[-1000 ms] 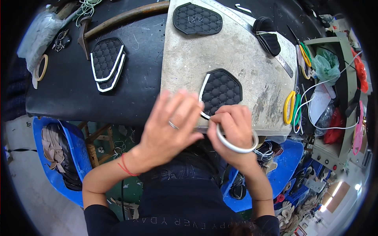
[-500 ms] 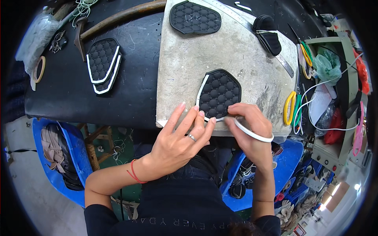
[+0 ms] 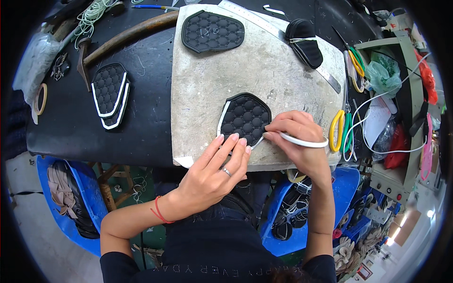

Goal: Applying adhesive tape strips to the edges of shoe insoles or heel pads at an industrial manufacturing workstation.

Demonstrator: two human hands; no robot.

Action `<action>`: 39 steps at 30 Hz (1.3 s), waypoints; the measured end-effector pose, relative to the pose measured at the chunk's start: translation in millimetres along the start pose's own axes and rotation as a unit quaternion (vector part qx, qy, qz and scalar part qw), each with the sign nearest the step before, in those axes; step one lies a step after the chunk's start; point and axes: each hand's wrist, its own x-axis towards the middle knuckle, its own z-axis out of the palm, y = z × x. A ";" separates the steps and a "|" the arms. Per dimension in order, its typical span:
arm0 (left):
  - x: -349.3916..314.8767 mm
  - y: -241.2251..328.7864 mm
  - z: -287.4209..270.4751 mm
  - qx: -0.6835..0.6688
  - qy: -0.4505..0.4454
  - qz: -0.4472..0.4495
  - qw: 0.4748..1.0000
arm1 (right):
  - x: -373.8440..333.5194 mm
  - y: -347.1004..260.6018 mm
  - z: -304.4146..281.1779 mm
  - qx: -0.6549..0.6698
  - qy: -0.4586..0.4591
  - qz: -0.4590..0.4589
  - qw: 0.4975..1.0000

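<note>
While the left hand's (image 3: 212,170) slightly parted fingers touch the quilted pad (image 3: 247,115), the right hand's (image 3: 302,144) pinch white edging (image 3: 312,144). The pad's left side is trimmed, right bare.

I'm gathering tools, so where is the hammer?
In the head view, the hammer lies upper left on the black tabletop, just beyond the stacked pads and left of the pale board.
</note>
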 end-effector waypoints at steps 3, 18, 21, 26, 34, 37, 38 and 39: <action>9.6 5.7 1.8 0.011 0.004 -0.031 0.999 | 2.2 -9.3 3.7 -0.052 0.025 -0.012 0.998; 13.2 4.6 8.4 0.031 0.019 -0.033 0.999 | -0.8 -21.5 16.9 -0.191 0.102 -0.005 0.976; 14.0 6.3 4.1 0.010 0.017 -0.040 0.999 | -4.4 -8.3 19.5 -0.202 0.151 0.088 0.964; -3.6 -1.3 3.2 -0.082 0.022 -0.004 0.996 | -11.6 -18.8 11.8 -0.099 0.286 0.158 0.940; -61.3 -129.0 -68.3 0.177 0.104 -0.200 0.958 | -21.2 -16.0 43.3 -0.136 0.258 0.099 0.951; -31.3 -137.2 -64.5 0.103 0.112 -0.171 0.973 | -16.7 -12.5 47.0 -0.148 0.251 0.089 0.953; -11.1 -134.6 -58.8 0.053 0.127 -0.155 0.978 | -16.2 -12.2 47.8 -0.147 0.244 0.088 0.954; 11.7 -132.9 -52.0 0.001 0.142 -0.136 0.980 | -17.1 -11.9 48.5 -0.149 0.246 0.089 0.954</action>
